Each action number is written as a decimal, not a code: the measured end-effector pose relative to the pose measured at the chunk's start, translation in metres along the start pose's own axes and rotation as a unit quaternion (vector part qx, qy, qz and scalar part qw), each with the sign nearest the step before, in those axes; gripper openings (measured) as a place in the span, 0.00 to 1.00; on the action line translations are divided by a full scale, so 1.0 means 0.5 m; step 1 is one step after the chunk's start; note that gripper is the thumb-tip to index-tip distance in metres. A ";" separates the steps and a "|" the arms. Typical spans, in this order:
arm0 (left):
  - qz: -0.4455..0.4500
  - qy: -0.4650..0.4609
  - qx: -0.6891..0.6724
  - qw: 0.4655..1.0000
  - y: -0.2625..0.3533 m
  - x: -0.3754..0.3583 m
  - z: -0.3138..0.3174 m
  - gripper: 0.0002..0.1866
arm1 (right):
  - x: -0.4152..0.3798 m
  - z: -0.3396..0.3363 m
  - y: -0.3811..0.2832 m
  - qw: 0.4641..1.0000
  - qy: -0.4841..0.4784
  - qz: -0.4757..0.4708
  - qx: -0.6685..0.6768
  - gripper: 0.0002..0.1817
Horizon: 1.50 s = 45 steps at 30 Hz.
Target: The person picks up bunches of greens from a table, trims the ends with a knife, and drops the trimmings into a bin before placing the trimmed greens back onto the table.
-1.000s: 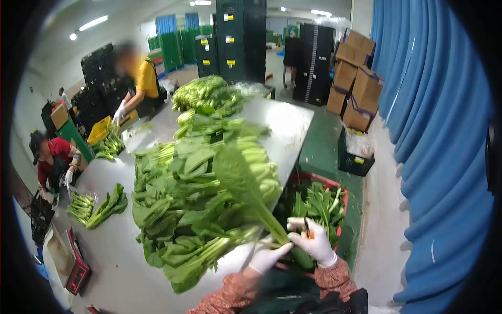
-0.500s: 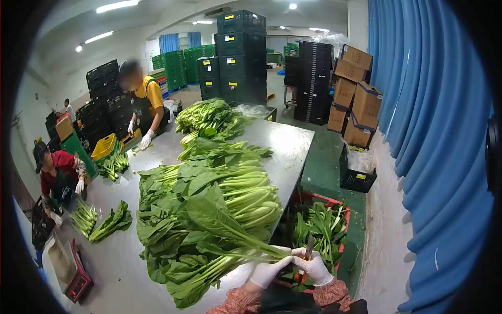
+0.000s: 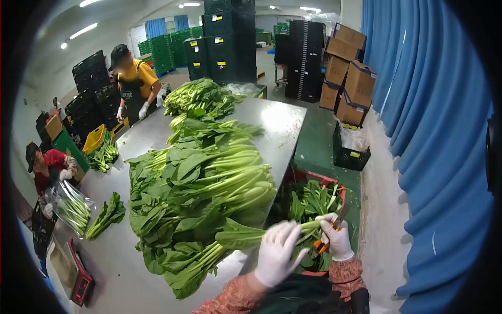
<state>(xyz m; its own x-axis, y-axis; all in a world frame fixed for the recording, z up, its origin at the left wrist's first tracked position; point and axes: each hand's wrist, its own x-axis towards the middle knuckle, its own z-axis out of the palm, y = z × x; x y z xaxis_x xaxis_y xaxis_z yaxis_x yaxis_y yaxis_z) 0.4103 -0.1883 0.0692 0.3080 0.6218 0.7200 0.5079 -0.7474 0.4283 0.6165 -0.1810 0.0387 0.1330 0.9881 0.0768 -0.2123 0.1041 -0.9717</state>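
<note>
My left hand (image 3: 280,251), in a white glove, has its fingers stretched and the thumb apart, in front of a single leafy green vegetable (image 3: 239,235). The stalk runs behind that hand towards my right hand (image 3: 339,242). In the white-gloved right hand is an orange-handled knife (image 3: 320,246), its blade mostly hidden; the fingers are also at the stalk's pale end. Left of my hands, a large heap of leafy greens (image 3: 209,180) lies on the metal table (image 3: 110,264). Below them stands a red crate (image 3: 342,196) holding loose leaves.
A red scale (image 3: 81,285) stands at the table's left edge. Two people in aprons work across the table, one handling a clear bag of greens (image 3: 73,209). Stacked dark crates (image 3: 225,49), cardboard boxes (image 3: 361,86) and a blue curtain (image 3: 423,131) stand beyond.
The held vegetable has swung right and down over the red crate. My left hand's fingers have spread, and my right hand has moved right and up. The far person has lifted a bagged bunch.
</note>
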 end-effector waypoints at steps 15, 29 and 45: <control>-0.267 -0.068 -0.316 0.908 -0.047 0.078 0.015 0.15 | 0.045 -0.012 -0.053 0.952 -0.039 -0.158 -0.260 0.11; -0.393 -0.141 -0.508 0.754 -0.068 0.104 0.047 0.15 | 0.079 -0.023 -0.082 0.848 -0.049 -0.227 -0.476 0.19; -0.392 -0.247 -0.623 0.630 -0.087 0.128 0.195 0.15 | 0.138 -0.100 -0.073 0.983 -0.149 0.055 -0.089 0.16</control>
<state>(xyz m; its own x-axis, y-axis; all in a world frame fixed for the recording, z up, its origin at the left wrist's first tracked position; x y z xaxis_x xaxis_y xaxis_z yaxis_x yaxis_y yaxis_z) 0.4863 -0.0932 0.0434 0.7244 0.6813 -0.1050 -0.2719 0.4224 0.8647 0.6817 -0.1223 0.0682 -0.1766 0.9843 0.0045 -0.0325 -0.0013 -0.9995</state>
